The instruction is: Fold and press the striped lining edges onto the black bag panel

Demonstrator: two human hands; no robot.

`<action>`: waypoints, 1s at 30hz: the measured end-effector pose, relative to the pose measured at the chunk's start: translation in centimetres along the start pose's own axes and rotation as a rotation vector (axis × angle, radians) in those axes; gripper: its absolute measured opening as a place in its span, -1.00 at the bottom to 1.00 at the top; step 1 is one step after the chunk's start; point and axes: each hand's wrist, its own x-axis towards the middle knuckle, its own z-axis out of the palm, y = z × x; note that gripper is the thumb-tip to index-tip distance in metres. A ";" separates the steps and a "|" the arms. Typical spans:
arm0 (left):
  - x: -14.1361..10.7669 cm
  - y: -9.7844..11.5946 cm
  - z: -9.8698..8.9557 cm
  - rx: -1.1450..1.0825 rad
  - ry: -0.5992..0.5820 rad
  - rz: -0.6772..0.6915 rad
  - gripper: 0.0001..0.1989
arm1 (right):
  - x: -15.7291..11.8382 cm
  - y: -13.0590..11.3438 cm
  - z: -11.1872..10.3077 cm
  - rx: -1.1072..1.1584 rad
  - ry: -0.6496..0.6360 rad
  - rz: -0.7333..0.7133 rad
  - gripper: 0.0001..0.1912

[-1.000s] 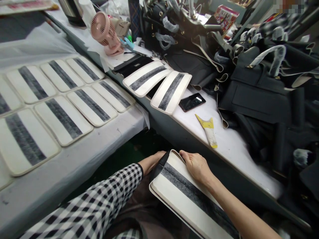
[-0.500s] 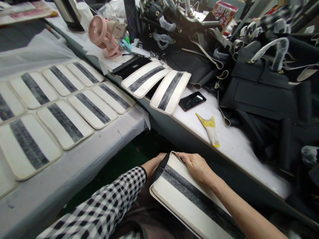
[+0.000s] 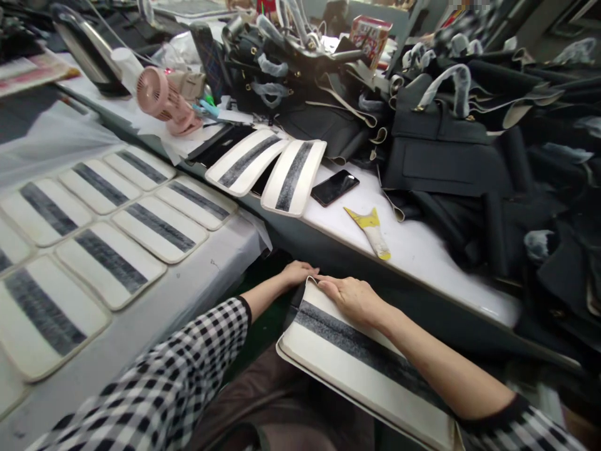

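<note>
A cream panel with a dark grey stripe [image 3: 375, 369] lies over my lap, a black piece [image 3: 292, 311] along its upper left end. My right hand [image 3: 354, 300] is closed on the panel's top corner, thumb on the cream face and fingers at the edge. My left hand [image 3: 299, 273] meets it at the same corner from behind, its fingers pressed together at the edge; what they pinch is too small to make out.
Striped cream panels [image 3: 159, 228] cover the left table [image 3: 188, 282]. On the right table [image 3: 422, 260] are two more panels [image 3: 293, 178], a phone [image 3: 335, 187], a yellow-and-white tool [image 3: 370, 230], a pink fan [image 3: 164, 100] and black bags [image 3: 446, 156].
The view has shifted, so the tables' contents appear farther left. My left hand has come more into sight by the panel's corner. My right hand still holds the corner.
</note>
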 end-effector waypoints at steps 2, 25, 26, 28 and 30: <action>0.1 2.1 -0.9 0.019 -0.026 0.034 -0.48 | -0.5 0.3 -0.2 0.031 -0.020 0.000 -0.46; -0.2 8.6 -2.3 0.508 -0.588 -0.264 -0.52 | -13.8 14.5 0.1 0.630 -0.156 0.165 -0.50; -0.2 8.8 -2.2 0.524 -0.596 -0.262 -0.54 | -13.9 14.6 0.2 0.633 -0.154 0.163 -0.47; 0.1 9.3 -2.0 0.568 -0.598 -0.239 -0.57 | -13.9 14.6 0.4 0.613 -0.147 0.171 -0.43; 0.6 9.6 -1.9 0.612 -0.605 -0.201 -0.61 | -13.8 14.7 0.6 0.595 -0.143 0.205 -0.44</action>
